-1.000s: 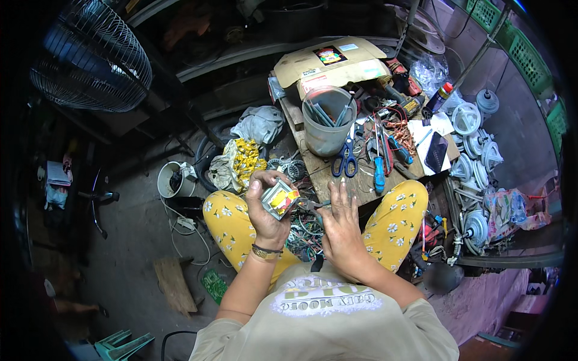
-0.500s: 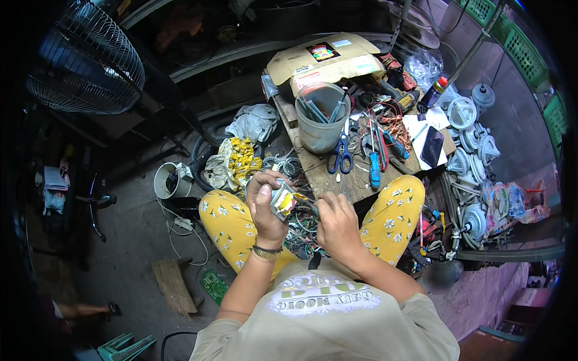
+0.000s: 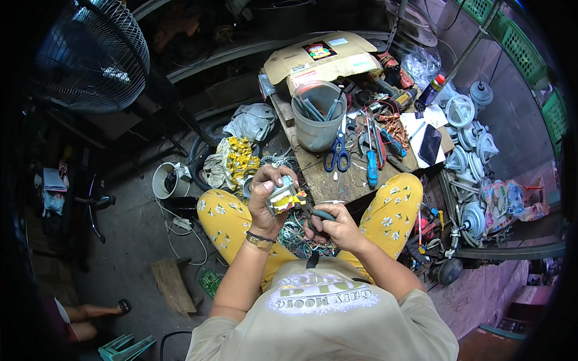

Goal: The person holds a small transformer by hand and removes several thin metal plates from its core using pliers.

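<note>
My left hand (image 3: 265, 201) grips a small grey metal block (image 3: 282, 196) with torn yellow and red wrapping, looking like a transformer. In my right hand (image 3: 337, 228) is a pair of pliers (image 3: 319, 216) with dark blue-green handles, jaws at the torn wrapping on the block's right side. Both hands are over my lap, above tangled coloured wires (image 3: 301, 243). Ahead on the low wooden board (image 3: 319, 186) lie blue scissors (image 3: 337, 159), a blue screwdriver (image 3: 372, 174), other tools and a grey bucket (image 3: 318, 129) holding flat bluish pieces.
A large fan (image 3: 90, 57) stands at upper left. A white bucket (image 3: 162, 183), wood scrap (image 3: 171, 283) and green circuit board (image 3: 209, 283) are on the floor. Clear plastic parts (image 3: 466, 153) pile at right. Another person's legs (image 3: 90, 313) show at lower left.
My left hand has turned the block slightly. My right hand has dropped a little and turned, showing more of the pliers. The other person's legs have come further into view at lower left.
</note>
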{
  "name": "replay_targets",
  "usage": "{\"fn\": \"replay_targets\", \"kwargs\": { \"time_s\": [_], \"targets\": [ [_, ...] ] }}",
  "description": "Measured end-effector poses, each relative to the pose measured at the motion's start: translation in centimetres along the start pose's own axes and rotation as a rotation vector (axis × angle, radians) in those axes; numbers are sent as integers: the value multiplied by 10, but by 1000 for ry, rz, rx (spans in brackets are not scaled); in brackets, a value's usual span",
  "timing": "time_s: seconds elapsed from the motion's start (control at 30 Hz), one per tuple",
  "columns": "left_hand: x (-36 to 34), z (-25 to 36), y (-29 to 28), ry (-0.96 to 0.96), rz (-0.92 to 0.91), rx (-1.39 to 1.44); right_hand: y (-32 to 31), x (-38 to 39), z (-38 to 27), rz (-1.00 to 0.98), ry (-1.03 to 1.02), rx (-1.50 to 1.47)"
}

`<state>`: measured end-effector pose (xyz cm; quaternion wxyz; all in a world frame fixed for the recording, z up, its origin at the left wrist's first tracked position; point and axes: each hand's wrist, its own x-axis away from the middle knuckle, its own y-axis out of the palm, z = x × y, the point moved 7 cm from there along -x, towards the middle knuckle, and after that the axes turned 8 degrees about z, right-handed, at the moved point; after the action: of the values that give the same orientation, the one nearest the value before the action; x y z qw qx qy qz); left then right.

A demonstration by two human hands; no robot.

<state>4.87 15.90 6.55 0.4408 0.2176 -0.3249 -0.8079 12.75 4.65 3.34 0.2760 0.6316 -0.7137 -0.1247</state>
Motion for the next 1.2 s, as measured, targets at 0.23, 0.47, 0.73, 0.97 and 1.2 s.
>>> {"fn": "replay_targets", "kwargs": {
  "time_s": [0.23,0.47,0.73,0.97,1.2],
  "targets": [
    [6,-32,-6,-288,56,564,-2,5,-46,-145,-273,-578],
    [19,-56,-45,-480,385,703,-61,14,-52,-39,-258,317],
    [29,-36,-12,-566,179,724,-60,26,-31,105,-320,1252],
    [36,-26,5,-607,217,566,-61,33,-31,19,21,507],
    [43,-22,4,-492,406,248,18,52,-95,181,-838,1735]
  ]
}}
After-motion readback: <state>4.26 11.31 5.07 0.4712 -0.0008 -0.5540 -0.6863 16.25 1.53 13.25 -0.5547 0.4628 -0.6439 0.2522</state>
